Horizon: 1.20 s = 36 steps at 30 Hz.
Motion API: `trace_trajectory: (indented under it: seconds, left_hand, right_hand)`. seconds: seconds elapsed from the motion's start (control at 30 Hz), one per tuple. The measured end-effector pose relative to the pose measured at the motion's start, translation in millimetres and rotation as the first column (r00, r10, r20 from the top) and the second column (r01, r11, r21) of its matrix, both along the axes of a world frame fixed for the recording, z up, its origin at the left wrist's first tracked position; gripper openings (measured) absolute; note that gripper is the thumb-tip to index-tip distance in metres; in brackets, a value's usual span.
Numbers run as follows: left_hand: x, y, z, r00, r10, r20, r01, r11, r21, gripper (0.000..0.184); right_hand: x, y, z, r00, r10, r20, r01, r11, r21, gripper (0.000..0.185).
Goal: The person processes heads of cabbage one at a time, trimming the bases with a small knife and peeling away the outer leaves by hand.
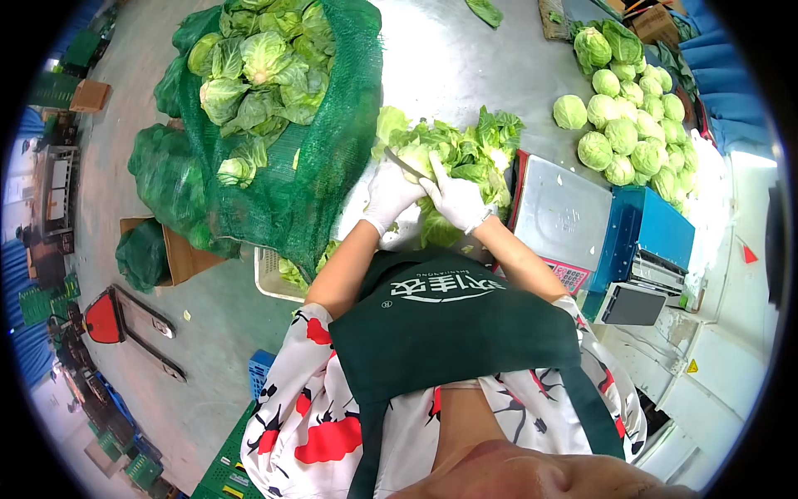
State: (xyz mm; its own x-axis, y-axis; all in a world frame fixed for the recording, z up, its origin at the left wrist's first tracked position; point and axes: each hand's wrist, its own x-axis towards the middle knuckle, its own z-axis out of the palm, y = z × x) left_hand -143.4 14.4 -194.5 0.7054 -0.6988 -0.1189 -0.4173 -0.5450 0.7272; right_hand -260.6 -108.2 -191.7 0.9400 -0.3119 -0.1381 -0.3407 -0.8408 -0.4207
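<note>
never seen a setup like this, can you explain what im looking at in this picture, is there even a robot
No robot here: the hands belong to a person wearing a head camera. It looks forward and down, so the person's own dark green apron fills the lower middle, and the lens bends the edges.

The left hand and right hand, both in white gloves, work close together at a pile of leafy greens. A knife-like blade shows between them; I can't tell for sure which hand grips it.

The pile lies on a shiny metal table. At the far right of it are heaped pale round cabbages. At left, a green mesh sack holds leafier cabbages.
</note>
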Motion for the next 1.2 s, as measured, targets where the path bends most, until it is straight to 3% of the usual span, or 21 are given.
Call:
trace_trajectory:
  seconds: [0.13, 0.23, 0.33, 0.43, 0.47, 0.5, 0.57, 0.7, 0.83, 0.93, 1.03, 1.07, 1.17, 1.2]
  left_hand:
    - [5, -6, -7, 0.999, -0.029, -0.014, 0.03, 0.993, 0.114, 0.069]
    - [2, -8, -5, 0.995, 0.029, 0.092, -0.042, 0.99, 0.136, 0.08]
    - [7, -15, -11, 0.993, -0.021, 0.118, 0.003, 0.99, 0.143, 0.093]
    - [5, -25, -7, 0.997, 0.009, 0.081, -0.026, 0.979, 0.203, 0.095]
    - [5, -25, -4, 0.997, -0.006, 0.074, -0.008, 0.983, 0.186, 0.097]
    - [6, -23, -1, 0.998, -0.018, 0.067, 0.007, 0.986, 0.169, 0.1]
    - [9, -17, -8, 0.999, -0.005, 0.039, 0.002, 0.995, 0.1, 0.106]
    - [14, 10, -56, 0.998, 0.062, -0.007, -0.062, 0.998, -0.01, 0.118]
    - [3, 25, -70, 0.987, 0.163, -0.004, -0.162, 0.984, 0.077, 0.103]
    - [4, 25, -79, 0.827, 0.153, -0.541, -0.318, 0.921, -0.227, 0.084]
    - [16, 47, -68, 0.513, -0.005, -0.858, -0.482, 0.825, -0.293, 0.068]
    - [20, 59, -72, 0.445, -0.017, -0.895, -0.475, 0.843, -0.253, 0.062]
    - [20, 87, -53, 0.146, -0.327, -0.934, -0.669, 0.663, -0.336, 0.067]
    - [20, 93, -47, 0.172, -0.372, -0.912, -0.658, 0.645, -0.388, 0.075]
  right_hand:
    - [2, 7, -17, 0.992, -0.022, 0.127, 0.037, 0.993, -0.112, 0.058]
    - [-2, 10, -28, 0.963, -0.117, 0.241, 0.13, 0.991, -0.036, 0.054]
    - [0, 7, -32, 0.965, -0.163, 0.206, 0.162, 0.987, 0.02, 0.053]
    - [12, -4, -28, 0.967, -0.235, 0.102, 0.239, 0.971, -0.024, 0.049]
    - [14, -10, -36, 0.938, -0.325, 0.122, 0.317, 0.945, 0.082, 0.045]
    - [11, -14, -32, 0.921, -0.374, 0.112, 0.327, 0.896, 0.301, 0.044]
    - [5, -20, -23, 0.892, -0.449, 0.059, 0.292, 0.669, 0.684, 0.044]
    - [0, -43, -54, 0.783, -0.601, -0.16, 0.48, 0.419, 0.771, 0.049]
    - [-4, -37, -63, 0.77, -0.616, -0.168, 0.496, 0.411, 0.765, 0.047]
    - [-1, -35, -66, 0.764, -0.617, -0.19, 0.506, 0.389, 0.77, 0.046]
    - [-3, -43, -68, 0.767, -0.619, -0.171, 0.507, 0.421, 0.752, 0.05]
    - [-6, -48, -69, 0.756, -0.629, -0.181, 0.521, 0.411, 0.748, 0.05]
    - [-13, -58, -70, 0.709, -0.66, -0.249, 0.566, 0.322, 0.759, 0.049]
    - [-15, -58, -64, 0.721, -0.648, -0.245, 0.554, 0.326, 0.766, 0.049]
